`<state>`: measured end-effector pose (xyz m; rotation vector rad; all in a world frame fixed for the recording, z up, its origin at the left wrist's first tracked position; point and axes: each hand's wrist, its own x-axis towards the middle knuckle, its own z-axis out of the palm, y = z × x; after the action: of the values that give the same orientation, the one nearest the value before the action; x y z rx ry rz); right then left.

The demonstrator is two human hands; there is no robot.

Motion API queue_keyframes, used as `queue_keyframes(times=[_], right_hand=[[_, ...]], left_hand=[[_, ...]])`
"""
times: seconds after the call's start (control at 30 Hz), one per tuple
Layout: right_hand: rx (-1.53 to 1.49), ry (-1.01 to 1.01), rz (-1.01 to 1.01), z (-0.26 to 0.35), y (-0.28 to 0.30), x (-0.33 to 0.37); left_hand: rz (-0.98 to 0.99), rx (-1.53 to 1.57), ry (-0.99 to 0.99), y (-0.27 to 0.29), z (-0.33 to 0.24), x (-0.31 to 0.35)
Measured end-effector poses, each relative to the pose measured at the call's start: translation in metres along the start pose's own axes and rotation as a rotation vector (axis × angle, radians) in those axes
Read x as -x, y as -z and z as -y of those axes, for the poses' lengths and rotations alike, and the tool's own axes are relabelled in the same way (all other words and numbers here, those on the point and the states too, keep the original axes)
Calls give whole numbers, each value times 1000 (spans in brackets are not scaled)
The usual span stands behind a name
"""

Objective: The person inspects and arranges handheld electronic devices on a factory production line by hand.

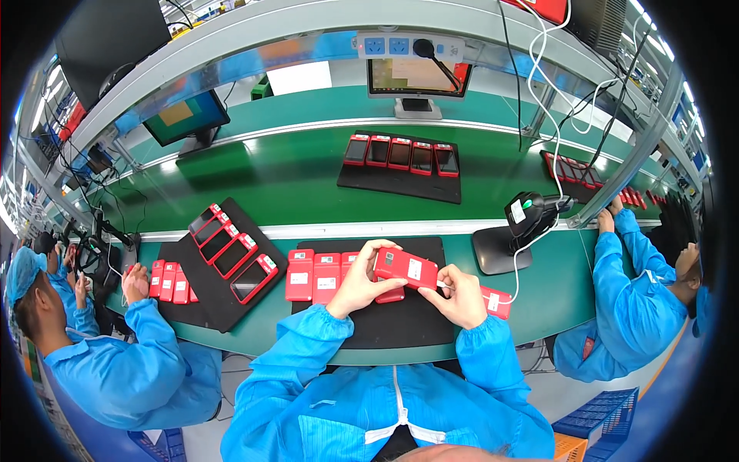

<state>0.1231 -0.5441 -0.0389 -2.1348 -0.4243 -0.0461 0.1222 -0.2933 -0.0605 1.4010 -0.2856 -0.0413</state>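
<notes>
My left hand (358, 285) is closed around a red handheld device (399, 264), its back with a white label and camera window facing up. At the device's right end, my right hand (462, 299) pinches the plug of a white cable (442, 284). The plug touches the device's end; whether it is fully inserted cannot be made out. Beneath my hands lies a black mat (400, 331). Face-down red devices (326, 277) sit on it by my left hand, one partly hidden under it. Another red device (496, 302) lies beside my right hand.
A barcode scanner on a stand (523, 219) stands right of the mat. Black trays of red devices lie left (265, 296) and on the green conveyor (400, 190). Co-workers in blue sit left (131, 362) and right (623, 308). White cables hang from the shelf.
</notes>
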Motion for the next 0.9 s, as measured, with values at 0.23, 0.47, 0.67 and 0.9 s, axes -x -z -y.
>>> queue_keyframes(times=[0.23,0.47,0.67,0.9], right_hand=[[43,-59,16,7,-1,3],[-11,-18,-4,8,-5,1],[-7,-27,36,8,-4,2],[-23,-11,51,6,-2,3]], left_hand=[[13,51,15,0,1,1],[-6,46,17,2,1,2],[-9,65,37,4,3,2],[-2,61,29,4,3,2]])
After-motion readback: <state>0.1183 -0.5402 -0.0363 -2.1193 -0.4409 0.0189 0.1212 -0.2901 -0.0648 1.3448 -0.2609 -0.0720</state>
